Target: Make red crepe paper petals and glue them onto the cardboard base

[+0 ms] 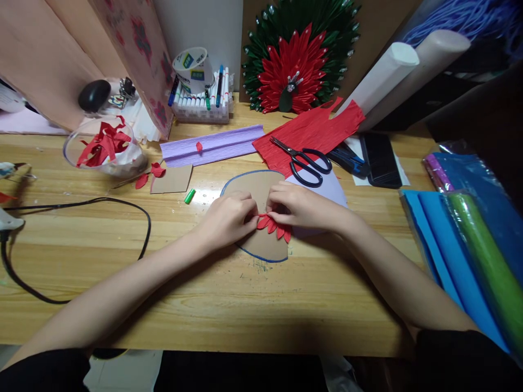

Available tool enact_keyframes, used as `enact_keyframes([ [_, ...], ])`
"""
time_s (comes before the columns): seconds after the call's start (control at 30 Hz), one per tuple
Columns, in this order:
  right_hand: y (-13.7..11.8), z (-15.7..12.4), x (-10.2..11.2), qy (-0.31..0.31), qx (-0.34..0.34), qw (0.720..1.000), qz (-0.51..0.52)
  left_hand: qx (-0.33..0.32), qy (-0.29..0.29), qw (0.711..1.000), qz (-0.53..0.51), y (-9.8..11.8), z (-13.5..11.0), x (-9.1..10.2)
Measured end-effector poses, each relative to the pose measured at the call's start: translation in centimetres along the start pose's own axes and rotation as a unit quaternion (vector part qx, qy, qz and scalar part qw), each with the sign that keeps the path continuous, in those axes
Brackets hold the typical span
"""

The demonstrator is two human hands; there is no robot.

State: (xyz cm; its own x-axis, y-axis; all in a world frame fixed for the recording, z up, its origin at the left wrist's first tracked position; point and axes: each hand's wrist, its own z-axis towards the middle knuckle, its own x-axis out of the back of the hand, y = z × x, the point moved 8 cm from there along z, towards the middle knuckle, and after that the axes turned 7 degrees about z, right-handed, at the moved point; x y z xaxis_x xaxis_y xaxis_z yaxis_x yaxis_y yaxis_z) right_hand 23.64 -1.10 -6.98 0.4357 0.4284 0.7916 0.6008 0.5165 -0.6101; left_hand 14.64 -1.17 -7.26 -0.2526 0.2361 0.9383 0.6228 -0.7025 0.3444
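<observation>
A strip of red paper petals [281, 230] lies over a cardboard piece [257, 247] with a blue drawn outline, in the middle of the table. My left hand [232, 218] pinches the left end of the petal strip between thumb and fingers. Close beside it, my right hand [298, 204] pinches the strip's upper edge, its fingers hiding part of it. Black-handled scissors [304, 163] rest just beyond my right hand, across red crepe paper [302, 133] and a pale purple paper piece [333, 190].
Left stand a plastic cup of red scraps [104, 147] and a black cable [149, 223]. Behind are a purple crepe strip [212, 146], a marker box [200, 111] and a red-green paper peacock [294, 71]. A phone [382, 160] and wrapped paper rolls [486, 256] lie right.
</observation>
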Motion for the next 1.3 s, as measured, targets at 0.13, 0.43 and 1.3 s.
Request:
enact_keyframes([
  [0.13,0.6,-0.8,2.3,0.016,-0.03,0.999,-0.009,-0.001,-0.002,1.0,-0.003,0.0,-0.1,-0.1],
  [0.43,0.5,-0.8,1.3,-0.028,-0.024,0.999,0.024,-0.004,0.006,1.0,-0.011,0.0,-0.2,-0.1],
  [1.3,-0.3,-0.7,1.9,-0.014,0.016,1.0,0.016,0.004,0.016,1.0,-0.018,-0.1,-0.2,-0.2],
])
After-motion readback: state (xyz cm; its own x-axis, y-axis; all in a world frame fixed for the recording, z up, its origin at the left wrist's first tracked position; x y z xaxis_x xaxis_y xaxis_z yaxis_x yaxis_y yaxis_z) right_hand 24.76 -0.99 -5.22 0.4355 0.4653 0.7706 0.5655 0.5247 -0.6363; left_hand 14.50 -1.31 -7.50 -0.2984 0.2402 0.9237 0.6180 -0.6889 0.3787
